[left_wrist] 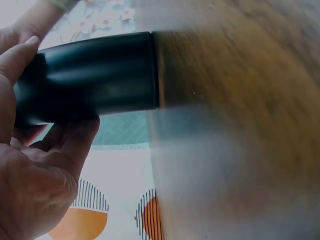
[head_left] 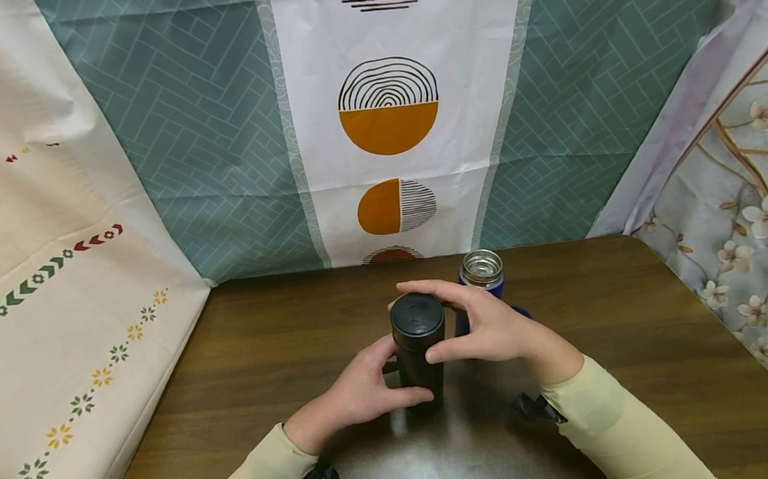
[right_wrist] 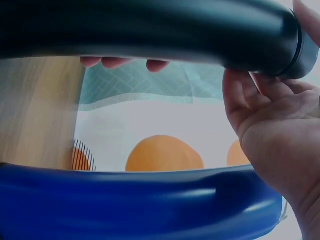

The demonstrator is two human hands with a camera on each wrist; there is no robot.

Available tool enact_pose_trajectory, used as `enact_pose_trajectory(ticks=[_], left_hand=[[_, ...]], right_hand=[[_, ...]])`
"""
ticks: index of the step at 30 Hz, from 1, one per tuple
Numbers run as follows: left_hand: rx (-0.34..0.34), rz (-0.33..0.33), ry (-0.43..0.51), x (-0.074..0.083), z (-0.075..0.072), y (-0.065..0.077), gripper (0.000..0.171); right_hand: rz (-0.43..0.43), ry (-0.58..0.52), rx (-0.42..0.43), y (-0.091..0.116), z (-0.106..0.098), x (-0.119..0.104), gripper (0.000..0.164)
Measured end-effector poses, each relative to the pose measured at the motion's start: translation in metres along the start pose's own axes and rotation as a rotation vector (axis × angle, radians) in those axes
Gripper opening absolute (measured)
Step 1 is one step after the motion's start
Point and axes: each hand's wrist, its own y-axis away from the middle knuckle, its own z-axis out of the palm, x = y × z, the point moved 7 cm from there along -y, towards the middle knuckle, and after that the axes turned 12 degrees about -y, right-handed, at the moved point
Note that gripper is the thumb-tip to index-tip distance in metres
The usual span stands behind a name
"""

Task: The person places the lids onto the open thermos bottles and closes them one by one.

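A black vacuum flask [head_left: 419, 375] stands upright on the table, its dark round lid [head_left: 418, 316] on top. My left hand [head_left: 365, 386] grips its body from the left, thumb across the near side and fingers behind. In the left wrist view, the flask's base [left_wrist: 145, 70] meets the tabletop. From the right, my right hand [head_left: 486, 328] holds the lid between thumb and fingers, as the right wrist view shows at the lid end [right_wrist: 304, 57]. Just behind that hand stands a blue flask [head_left: 495, 289] with an uncovered steel mouth [head_left: 481, 265].
A small dark blue thing [head_left: 521, 311], mostly hidden, shows beyond my right wrist. The wooden table [head_left: 280, 319] ends at a patterned cloth [head_left: 378, 32] at the back. Printed cloths also hang at the left [head_left: 42, 226] and right [head_left: 740, 259].
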Motion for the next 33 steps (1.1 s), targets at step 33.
enact_pose_trajectory(ticks=[33], left_hand=[[0.009, 0.002, -0.004, 0.0015, -0.0015, -0.0006, 0.070]], right_hand=[[0.102, -0.176, 0.092, -0.0047, -0.0045, 0.0039, 0.077]])
